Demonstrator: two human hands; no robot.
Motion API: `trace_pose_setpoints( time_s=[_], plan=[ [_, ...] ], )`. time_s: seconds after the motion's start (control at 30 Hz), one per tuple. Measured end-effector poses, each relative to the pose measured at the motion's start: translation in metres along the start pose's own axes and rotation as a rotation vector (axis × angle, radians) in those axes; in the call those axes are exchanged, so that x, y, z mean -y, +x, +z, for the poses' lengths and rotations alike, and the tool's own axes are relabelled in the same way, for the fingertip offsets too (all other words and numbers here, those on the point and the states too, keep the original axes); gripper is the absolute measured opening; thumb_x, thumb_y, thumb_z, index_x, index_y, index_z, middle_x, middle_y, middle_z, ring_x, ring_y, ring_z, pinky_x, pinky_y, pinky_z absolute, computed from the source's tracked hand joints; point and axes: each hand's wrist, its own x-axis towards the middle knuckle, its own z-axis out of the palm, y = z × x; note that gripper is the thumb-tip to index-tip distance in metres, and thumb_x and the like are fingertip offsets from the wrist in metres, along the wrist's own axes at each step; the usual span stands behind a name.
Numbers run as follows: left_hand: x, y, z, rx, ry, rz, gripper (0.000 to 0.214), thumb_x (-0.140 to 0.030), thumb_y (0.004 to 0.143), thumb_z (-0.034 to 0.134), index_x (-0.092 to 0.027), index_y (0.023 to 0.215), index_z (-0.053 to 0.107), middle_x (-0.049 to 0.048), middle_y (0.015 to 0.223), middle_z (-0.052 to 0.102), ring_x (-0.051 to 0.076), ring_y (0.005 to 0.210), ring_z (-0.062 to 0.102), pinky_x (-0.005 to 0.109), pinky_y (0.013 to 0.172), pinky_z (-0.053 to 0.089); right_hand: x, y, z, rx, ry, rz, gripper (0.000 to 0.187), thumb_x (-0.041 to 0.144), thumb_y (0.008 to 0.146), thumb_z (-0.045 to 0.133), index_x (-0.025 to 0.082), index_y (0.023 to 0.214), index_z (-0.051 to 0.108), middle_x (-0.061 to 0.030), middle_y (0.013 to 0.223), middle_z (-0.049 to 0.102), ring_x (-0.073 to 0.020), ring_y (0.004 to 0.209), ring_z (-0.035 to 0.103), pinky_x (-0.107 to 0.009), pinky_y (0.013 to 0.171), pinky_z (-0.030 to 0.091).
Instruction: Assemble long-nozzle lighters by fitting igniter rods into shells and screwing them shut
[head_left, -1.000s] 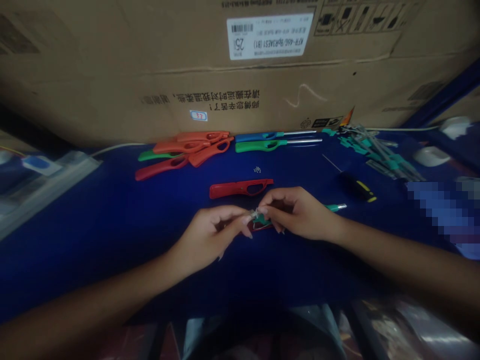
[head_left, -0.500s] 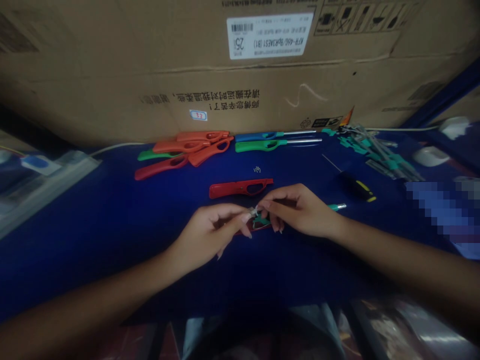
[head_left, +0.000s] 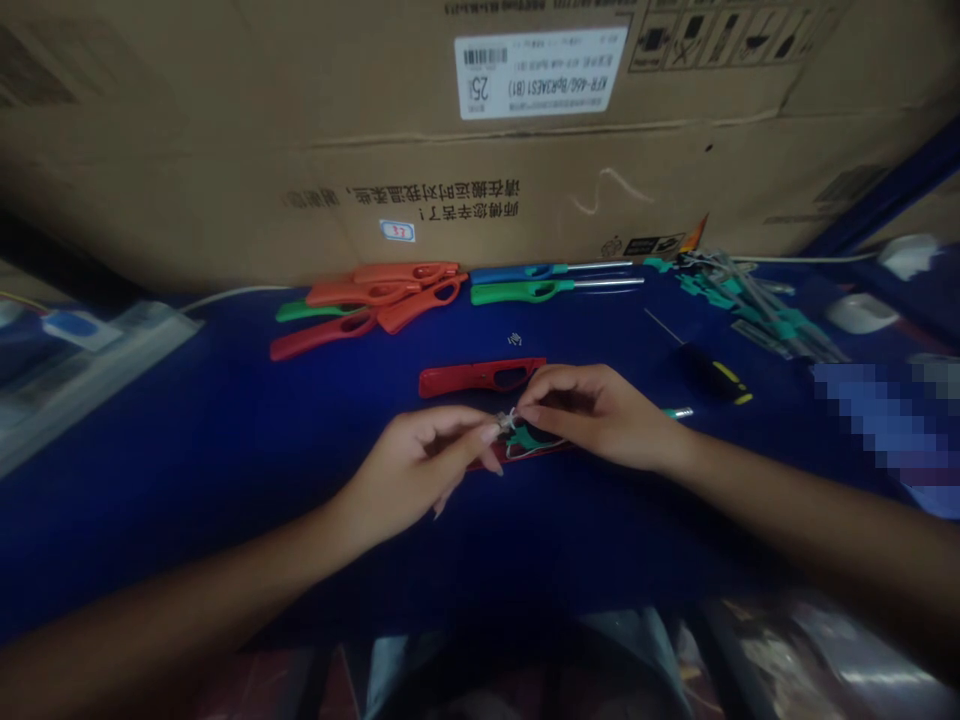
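Observation:
My left hand (head_left: 420, 460) pinches a small greyish metal-looking part (head_left: 504, 422) between thumb and forefinger. Facing it, my right hand (head_left: 600, 412) has its thumb and forefinger closed at a thin white strand (head_left: 513, 416) that meets the part. Under both hands lies a red lighter shell half (head_left: 517, 457), holding a green plastic piece (head_left: 523, 438) with a looping pale wire. My fingers cover much of this shell. A metal lighter tip (head_left: 683, 412) shows beyond my right wrist. Just behind my hands rests another red lighter shell half (head_left: 457, 379).
Several orange and red lighter shells (head_left: 360, 292) lie at the back left. Blue and green long lighters (head_left: 517, 291) are beside them. Small screws (head_left: 514, 340), a screwdriver (head_left: 716, 375) and a heap of green-and-metal nozzles (head_left: 750, 300) lie further right. A cardboard box (head_left: 300, 150) walls the back.
My right-hand fingers have curled in slightly, and more of the green piece and the pale wire shows below. My left hand holds nearly the same place.

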Motion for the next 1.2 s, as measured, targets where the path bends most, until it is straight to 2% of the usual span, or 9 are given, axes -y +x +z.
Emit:
trace_pose_setpoints(
  time_s=[0.3,0.43,0.73,0.9,1.1,1.2],
  plan=[
    [-0.0039,0.0001,0.0001,-0.001,0.06,-0.019,0.029,-0.038,0.094,0.06,-0.012,0.091,0.072,0.0016,0.068,0.07,0.002,0.035,0.042,0.015,0.036,0.035,0.0023,0.0002,0.0026,-0.009,-0.001,0.025,0.025,0.042,0.085,0.073,0.017,0.087,0.073,-0.0029,0.083,0.07,-0.0145,0.075,0.061,-0.029,0.069,0.047],
    [-0.0045,0.0007,0.0009,-0.01,0.079,-0.022,0.029,-0.038,0.094,0.059,-0.012,0.092,0.073,0.0028,0.071,0.072,0.003,0.035,0.042,0.015,0.036,0.035,0.0023,0.0004,0.0032,-0.008,0.008,0.017,0.024,0.04,0.084,0.074,0.016,0.086,0.073,-0.0028,0.083,0.07,-0.0136,0.076,0.061,-0.028,0.07,0.047],
    [-0.0032,0.0001,0.0002,0.0,0.122,-0.021,0.035,-0.042,0.095,0.058,-0.012,0.087,0.074,0.0,0.059,0.064,0.003,0.034,0.041,0.016,0.036,0.034,0.0023,-0.0001,0.0028,-0.009,0.001,0.023,0.025,0.04,0.083,0.074,0.015,0.085,0.074,-0.0031,0.084,0.07,-0.0143,0.076,0.063,-0.028,0.072,0.048],
    [-0.0044,0.001,0.0004,0.0,0.041,-0.02,0.029,-0.038,0.094,0.06,-0.012,0.093,0.073,0.002,0.071,0.071,0.003,0.035,0.043,0.015,0.036,0.037,0.0037,0.0003,0.0007,0.019,0.058,0.091,0.024,0.04,0.083,0.074,0.017,0.087,0.074,-0.0038,0.086,0.072,-0.0146,0.076,0.064,-0.029,0.072,0.049],
    [-0.0028,0.0013,-0.0003,0.003,0.027,-0.011,0.029,-0.039,0.095,0.06,-0.013,0.091,0.072,0.0035,0.076,0.074,0.003,0.037,0.044,0.015,0.037,0.039,0.0037,0.0033,-0.0032,-0.106,0.1,0.154,0.026,0.042,0.089,0.066,0.018,0.089,0.076,-0.0011,0.078,0.07,-0.0085,0.059,0.054,-0.023,0.057,0.043],
    [-0.0016,0.0011,-0.0005,0.006,0.021,-0.021,0.029,-0.039,0.094,0.061,-0.013,0.092,0.072,0.0038,0.076,0.074,0.003,0.037,0.043,0.015,0.036,0.038,0.0051,0.0039,-0.0032,-0.048,0.099,0.176,0.027,0.043,0.086,0.069,0.017,0.087,0.077,-0.0021,0.079,0.072,-0.0099,0.063,0.058,-0.024,0.06,0.045]
  ],
)
